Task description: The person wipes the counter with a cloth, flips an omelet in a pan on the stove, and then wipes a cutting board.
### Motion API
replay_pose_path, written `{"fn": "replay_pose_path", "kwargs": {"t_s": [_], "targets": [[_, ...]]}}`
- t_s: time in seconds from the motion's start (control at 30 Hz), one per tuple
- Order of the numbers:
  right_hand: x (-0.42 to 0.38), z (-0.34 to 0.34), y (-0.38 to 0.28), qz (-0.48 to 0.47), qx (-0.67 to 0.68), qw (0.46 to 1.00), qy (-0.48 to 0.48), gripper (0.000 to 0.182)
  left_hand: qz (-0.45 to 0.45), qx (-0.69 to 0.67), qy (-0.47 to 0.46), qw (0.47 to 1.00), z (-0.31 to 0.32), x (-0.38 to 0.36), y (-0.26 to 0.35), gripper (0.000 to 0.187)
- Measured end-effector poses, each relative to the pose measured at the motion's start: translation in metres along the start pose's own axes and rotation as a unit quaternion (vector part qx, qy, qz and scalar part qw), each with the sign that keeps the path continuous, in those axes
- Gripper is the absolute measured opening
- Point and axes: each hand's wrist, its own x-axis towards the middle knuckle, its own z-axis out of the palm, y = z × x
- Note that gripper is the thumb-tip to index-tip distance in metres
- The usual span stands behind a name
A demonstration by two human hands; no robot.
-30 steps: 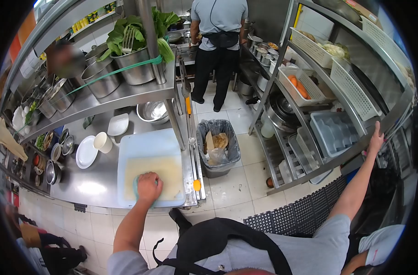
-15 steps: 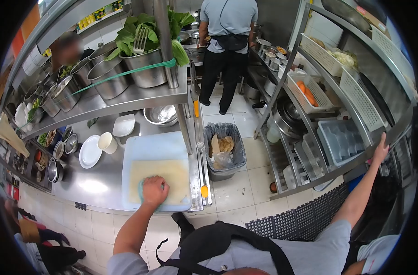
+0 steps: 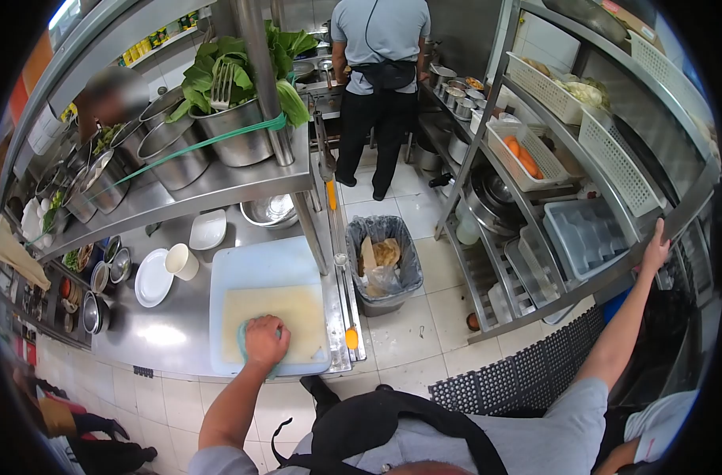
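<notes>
My left hand [image 3: 266, 342] is closed over a green cloth [image 3: 241, 340], pressing it down on a yellowish cutting board [image 3: 298, 305]. That board lies on a larger pale blue-white board [image 3: 258, 257] at the right end of the steel counter [image 3: 167, 313]. Much of the cloth is hidden beneath my palm and fingers. Stretched far out to the right, my right hand [image 3: 656, 249] grips the metal edge of the shelving rack [image 3: 567, 298]. A paper cup [image 3: 182, 262], a white oval plate [image 3: 153, 279] and a square white dish [image 3: 208, 230] sit left of the boards.
A lined waste bin [image 3: 385, 297] stands on the floor right of the counter. A co-worker [image 3: 378, 71] faces away at the back. Above the counter, a shelf holds steel pots [image 3: 234, 134] and leafy greens [image 3: 207, 75]. The rack carries baskets, one with carrots [image 3: 523, 158].
The whole view has shifted slightly. My left hand stays on the cloth over the board, nearly in the same spot, and my right hand keeps its hold on the rack.
</notes>
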Motion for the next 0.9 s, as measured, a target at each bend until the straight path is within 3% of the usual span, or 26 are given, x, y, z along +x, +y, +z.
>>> {"fn": "replay_pose_path", "kwargs": {"t_s": [0.33,0.53,0.9], "targets": [[-0.002,0.002,-0.002,0.004,-0.033,0.999,0.031,0.071,0.000,0.010,0.002,1.000,0.005,-0.002,-0.002,0.006],[-0.006,0.009,-0.001,-0.002,0.037,0.998,0.044,0.066,-0.011,0.023,-0.009,1.000,0.004,-0.002,0.001,0.007],[-0.011,0.012,-0.001,-0.023,0.050,0.998,0.043,0.069,-0.019,0.031,-0.005,0.999,0.004,-0.007,0.002,0.008]]}}
